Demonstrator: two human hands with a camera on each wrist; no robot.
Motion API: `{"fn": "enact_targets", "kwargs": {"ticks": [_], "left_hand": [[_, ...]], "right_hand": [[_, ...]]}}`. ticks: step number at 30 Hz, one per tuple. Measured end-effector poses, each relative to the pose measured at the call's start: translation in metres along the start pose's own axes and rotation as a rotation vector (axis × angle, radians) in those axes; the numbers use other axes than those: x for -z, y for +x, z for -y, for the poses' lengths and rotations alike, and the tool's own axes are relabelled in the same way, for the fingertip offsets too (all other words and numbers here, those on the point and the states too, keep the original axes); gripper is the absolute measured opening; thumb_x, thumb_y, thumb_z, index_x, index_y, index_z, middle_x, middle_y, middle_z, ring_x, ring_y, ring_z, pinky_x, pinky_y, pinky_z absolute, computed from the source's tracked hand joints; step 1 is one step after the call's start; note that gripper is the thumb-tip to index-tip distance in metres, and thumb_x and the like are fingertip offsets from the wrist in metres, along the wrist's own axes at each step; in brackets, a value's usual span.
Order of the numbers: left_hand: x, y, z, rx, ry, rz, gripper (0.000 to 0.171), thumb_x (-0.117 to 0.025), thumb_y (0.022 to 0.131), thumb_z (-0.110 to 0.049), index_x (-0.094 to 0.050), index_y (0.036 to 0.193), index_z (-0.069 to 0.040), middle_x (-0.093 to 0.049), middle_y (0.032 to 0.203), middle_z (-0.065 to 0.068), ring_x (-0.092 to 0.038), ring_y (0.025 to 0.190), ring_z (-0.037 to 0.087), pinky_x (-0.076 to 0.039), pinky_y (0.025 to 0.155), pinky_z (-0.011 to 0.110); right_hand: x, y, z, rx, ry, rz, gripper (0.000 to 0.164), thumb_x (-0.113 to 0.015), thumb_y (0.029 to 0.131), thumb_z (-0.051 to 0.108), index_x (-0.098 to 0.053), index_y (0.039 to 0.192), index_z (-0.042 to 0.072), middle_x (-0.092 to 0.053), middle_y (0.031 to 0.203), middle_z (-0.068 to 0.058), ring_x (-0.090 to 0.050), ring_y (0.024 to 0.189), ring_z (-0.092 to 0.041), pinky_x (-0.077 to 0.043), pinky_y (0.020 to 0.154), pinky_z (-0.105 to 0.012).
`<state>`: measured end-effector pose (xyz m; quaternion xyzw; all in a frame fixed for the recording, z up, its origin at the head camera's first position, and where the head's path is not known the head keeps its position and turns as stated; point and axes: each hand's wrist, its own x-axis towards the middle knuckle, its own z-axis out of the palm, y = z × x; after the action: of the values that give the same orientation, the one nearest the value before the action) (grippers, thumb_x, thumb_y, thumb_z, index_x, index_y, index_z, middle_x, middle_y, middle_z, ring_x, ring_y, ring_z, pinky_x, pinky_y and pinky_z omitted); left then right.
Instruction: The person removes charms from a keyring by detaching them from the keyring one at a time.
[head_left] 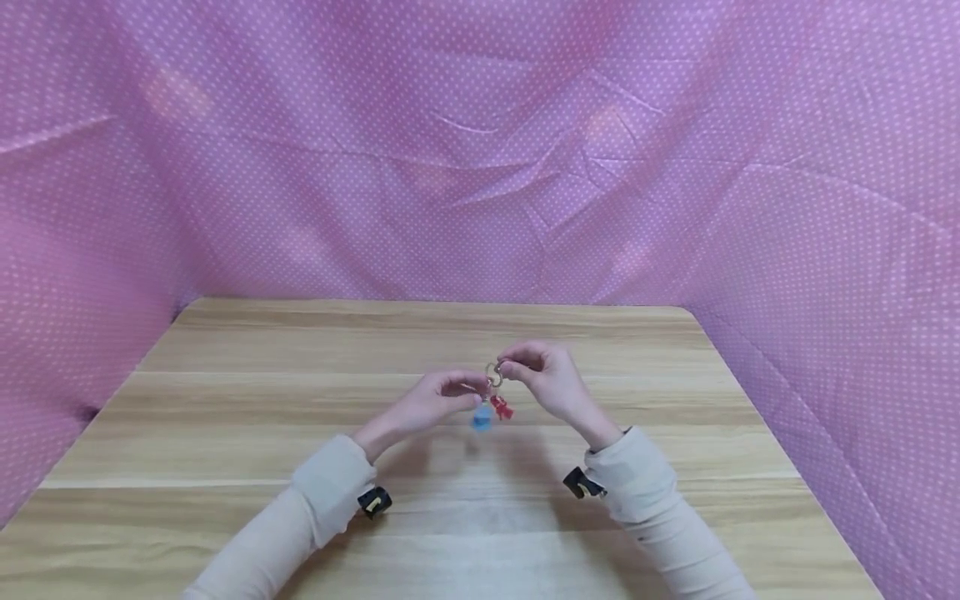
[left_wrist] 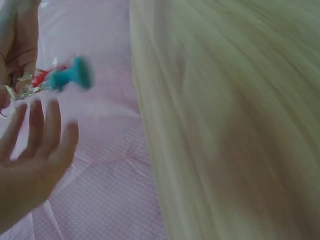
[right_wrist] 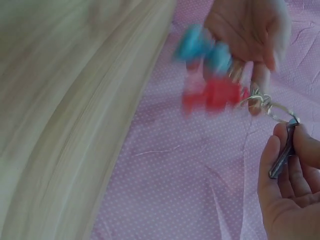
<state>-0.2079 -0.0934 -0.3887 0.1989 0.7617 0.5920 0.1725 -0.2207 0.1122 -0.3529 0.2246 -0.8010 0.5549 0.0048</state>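
Note:
A keychain [head_left: 493,372] hangs above the table between both hands. Its linked metal rings carry a red figure charm [right_wrist: 220,94] and a blue-green charm [left_wrist: 72,74], both blurred in the wrist views. My right hand [head_left: 552,382] pinches a small dark metal piece [right_wrist: 282,154] at the end of the ring, between thumb and fingers. On the other side, my left hand [head_left: 429,402] has its fingers extended and spread beside the rings and charms. Its fingertips come close to the rings; whether they touch cannot be told.
Below the hands spreads a light wood-grain table [head_left: 300,350]. Pink dotted cloth [head_left: 420,225] hangs behind it and along both sides. A black device [head_left: 375,502] sits at the left cuff, another black device [head_left: 582,482] at the right cuff.

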Motion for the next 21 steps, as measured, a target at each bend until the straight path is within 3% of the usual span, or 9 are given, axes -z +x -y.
{"fn": "enact_targets", "kwargs": {"ticks": [4,8,16,21], "left_hand": [[-0.005,0.006,-0.006,-0.062,0.000,-0.106,0.037,-0.058,0.090,-0.026,-0.055,0.124,-0.011,-0.058,0.124,0.006,-0.054,0.115,0.022,-0.045,0.098,0.038],[-0.008,0.012,-0.014,-0.080,0.003,-0.199,0.029,-0.059,0.090,-0.025,-0.061,0.117,-0.013,-0.064,0.115,0.004,-0.061,0.104,0.018,-0.048,0.094,0.037],[-0.008,0.017,-0.023,-0.072,-0.021,-0.241,0.019,-0.061,0.087,-0.010,-0.066,0.105,-0.003,-0.067,0.103,0.012,-0.066,0.086,0.019,-0.055,0.079,0.030],[-0.006,0.018,-0.029,-0.038,-0.035,-0.306,0.019,-0.065,0.085,-0.013,-0.067,0.102,-0.004,-0.069,0.097,0.012,-0.067,0.081,0.017,-0.056,0.078,0.031]], "right_hand": [[-0.001,0.000,0.000,0.065,-0.017,0.010,0.013,-0.064,0.082,0.002,-0.067,0.093,-0.005,-0.069,0.088,-0.018,-0.066,0.075,-0.021,-0.056,0.071,-0.027],[0.000,0.001,0.000,0.083,-0.033,0.004,0.013,-0.066,0.081,0.004,-0.068,0.093,-0.003,-0.069,0.090,-0.017,-0.066,0.078,-0.022,-0.056,0.072,-0.024],[0.003,-0.003,-0.007,0.003,0.011,0.003,0.021,-0.064,0.084,0.007,-0.065,0.102,-0.004,-0.068,0.098,-0.019,-0.066,0.086,-0.021,-0.055,0.078,-0.026],[0.001,-0.006,-0.007,-0.045,0.061,-0.002,0.024,-0.062,0.086,0.007,-0.063,0.107,-0.005,-0.066,0.105,-0.020,-0.065,0.094,-0.025,-0.054,0.083,-0.026]]}}
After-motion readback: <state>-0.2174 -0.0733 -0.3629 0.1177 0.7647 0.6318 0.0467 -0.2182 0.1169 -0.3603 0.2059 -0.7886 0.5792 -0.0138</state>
